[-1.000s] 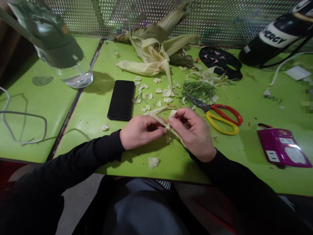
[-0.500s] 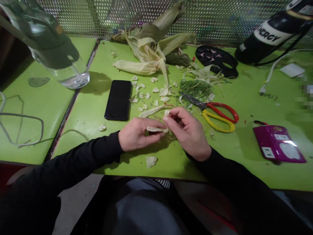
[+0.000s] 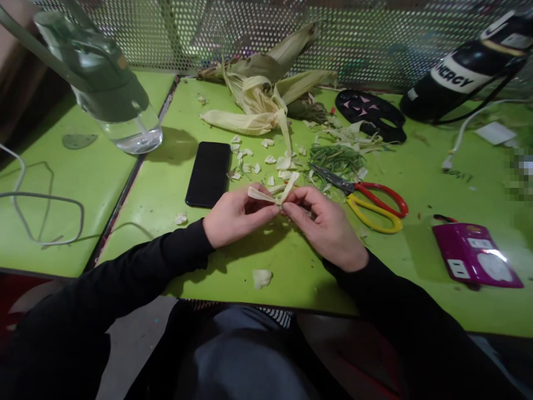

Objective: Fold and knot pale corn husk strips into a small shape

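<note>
Between my fingertips is a small bundle of pale corn husk strips [image 3: 288, 188], splayed in a V with one strip leaning left and one pointing up to the right. My left hand [image 3: 241, 215] pinches its lower end from the left. Opposite it, my right hand [image 3: 327, 225] pinches the same end, thumb against the fingers. What lies inside the curled fingers is hidden. Scissors [image 3: 370, 201] with a red and a yellow handle lie just beyond my right hand. Several cut husk scraps [image 3: 270, 159] are scattered past the hands, and a larger scrap [image 3: 262, 278] lies nearer me.
Behind are a heap of corn husks [image 3: 258, 100] and thin green strips [image 3: 337, 158]. A black phone [image 3: 208, 174] lies left. A clear bottle [image 3: 120, 105] stands back left, a black bottle [image 3: 453, 78] back right. A purple box [image 3: 477, 254] and a black palette-shaped piece [image 3: 370, 114] are right.
Both hands have come together at the husk's lower end. The strip at my right fingers now stands upright, opening the V. The whole view has shifted slightly.
</note>
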Motion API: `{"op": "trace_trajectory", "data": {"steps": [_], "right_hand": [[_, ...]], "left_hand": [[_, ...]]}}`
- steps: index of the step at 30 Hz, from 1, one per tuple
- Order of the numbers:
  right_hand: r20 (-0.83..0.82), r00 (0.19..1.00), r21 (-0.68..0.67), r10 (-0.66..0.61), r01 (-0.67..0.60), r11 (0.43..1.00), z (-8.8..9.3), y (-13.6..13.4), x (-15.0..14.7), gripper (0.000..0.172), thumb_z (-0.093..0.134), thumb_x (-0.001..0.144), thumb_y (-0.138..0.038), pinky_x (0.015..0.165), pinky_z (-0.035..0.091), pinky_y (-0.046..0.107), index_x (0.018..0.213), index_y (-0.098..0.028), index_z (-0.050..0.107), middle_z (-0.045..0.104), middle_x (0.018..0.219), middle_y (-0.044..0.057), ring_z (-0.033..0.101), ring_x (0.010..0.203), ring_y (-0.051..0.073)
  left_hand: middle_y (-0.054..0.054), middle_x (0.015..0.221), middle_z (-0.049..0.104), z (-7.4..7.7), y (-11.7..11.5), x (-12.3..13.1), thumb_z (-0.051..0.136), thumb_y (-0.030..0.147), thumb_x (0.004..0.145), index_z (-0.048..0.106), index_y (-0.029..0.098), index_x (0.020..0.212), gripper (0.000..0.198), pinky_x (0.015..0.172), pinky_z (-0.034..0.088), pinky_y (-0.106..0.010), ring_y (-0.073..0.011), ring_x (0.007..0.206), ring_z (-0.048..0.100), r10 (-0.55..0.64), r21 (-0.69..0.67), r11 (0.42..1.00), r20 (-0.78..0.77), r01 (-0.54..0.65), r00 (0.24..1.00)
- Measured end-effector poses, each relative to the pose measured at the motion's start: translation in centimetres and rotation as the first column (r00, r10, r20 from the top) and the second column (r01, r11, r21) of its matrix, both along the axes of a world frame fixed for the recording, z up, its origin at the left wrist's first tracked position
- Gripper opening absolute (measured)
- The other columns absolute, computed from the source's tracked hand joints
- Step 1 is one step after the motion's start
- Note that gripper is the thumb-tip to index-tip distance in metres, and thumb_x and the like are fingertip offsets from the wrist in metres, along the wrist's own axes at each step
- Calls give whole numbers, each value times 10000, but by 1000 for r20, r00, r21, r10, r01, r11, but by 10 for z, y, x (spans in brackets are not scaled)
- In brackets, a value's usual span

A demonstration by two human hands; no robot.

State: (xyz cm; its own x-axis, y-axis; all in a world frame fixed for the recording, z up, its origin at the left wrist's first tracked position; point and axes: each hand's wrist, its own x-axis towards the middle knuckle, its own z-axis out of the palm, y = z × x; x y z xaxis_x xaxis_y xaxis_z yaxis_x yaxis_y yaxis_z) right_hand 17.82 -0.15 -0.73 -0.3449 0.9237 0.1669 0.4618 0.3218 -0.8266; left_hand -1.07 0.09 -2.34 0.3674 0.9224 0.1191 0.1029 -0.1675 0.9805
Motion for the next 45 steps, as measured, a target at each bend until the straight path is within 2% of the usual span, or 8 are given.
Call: {"op": "trace_trajectory", "data": {"steps": [15, 21, 25, 30, 34, 37, 41, 45], "right_hand": [[87, 996, 80, -9, 2, 997, 1, -6, -2, 120, 582, 908, -301, 585, 393, 259, 838, -205, 596, 583, 704, -18, 515, 613, 116], [-27, 1000, -100, -3, 0, 995, 2, -2, -1, 139, 576, 910, -324, 562, 398, 245, 861, -196, 600, 588, 713, -16, 528, 623, 108], [-121, 993, -274, 10, -43, 961, 9, -2, -1, 168, 570, 902, -317, 510, 360, 234, 802, -185, 600, 542, 651, -29, 462, 549, 84], [-214, 976, -422, -34, -61, 904, 9, -1, 0, 213, 532, 914, -337, 446, 291, 216, 764, -187, 554, 486, 611, -48, 391, 495, 64], [-106, 994, -299, 23, -54, 953, 5, -1, 0, 254, 553, 915, -378, 475, 330, 226, 745, -188, 551, 487, 619, -42, 421, 517, 77], [40, 999, 17, -8, 7, 1000, 4, 0, 0, 135, 582, 904, -324, 608, 447, 268, 914, -190, 602, 618, 817, 18, 562, 692, 133], [192, 981, 428, 10, -92, 899, 2, 0, 0, 218, 640, 856, -210, 880, 473, 377, 1074, -211, 627, 671, 1087, 72, 607, 1023, 224], [92, 996, 346, -5, -27, 938, -2, 0, 1, 55, 607, 904, -248, 752, 492, 307, 927, -227, 652, 705, 891, 12, 640, 820, 164]], "left_hand": [[16, 669, 638, 2, -10, 4, 635, 218, 846, 604, 137, 788, 104, 584, 424, -175, -66, 597, 534, 146, 313, 945, -151, -93, 978], [-28, 755, 681, 6, -3, 3, 626, 296, 854, 593, 126, 1001, 227, 555, 506, -193, -88, 586, 615, 68, -53, 996, 43, -66, 997], [-37, 779, 698, 16, 3, -5, 461, 237, 916, 591, 126, 1154, 293, 473, 502, -185, -88, 511, 635, -81, -297, 949, 104, 109, 991], [-25, 741, 668, 16, 7, -10, 576, 215, 844, 675, 100, 989, 210, 438, 438, -162, -61, 490, 570, -122, -198, 974, -40, 112, 992], [-20, 785, 647, 12, 6, -6, 697, 175, 762, 660, 116, 834, 100, 500, 453, -141, -47, 578, 558, 16, -11, 1000, -62, -17, 998], [4, 695, 610, 13, 4, -3, 605, 156, 851, 584, 118, 865, 46, 441, 452, -141, -60, 534, 590, -37, -253, 966, 65, 52, 997], [19, 657, 605, 15, 2, 0, 560, 121, 897, 531, 114, 857, 50, 477, 506, -153, -49, 505, 594, -27, -474, 871, 215, 129, 976], [16, 662, 615, 19, 0, 2, 559, 73, 886, 546, 99, 872, 33, 563, 538, -172, -51, 542, 615, -6, -554, 818, 257, 152, 966]]}}
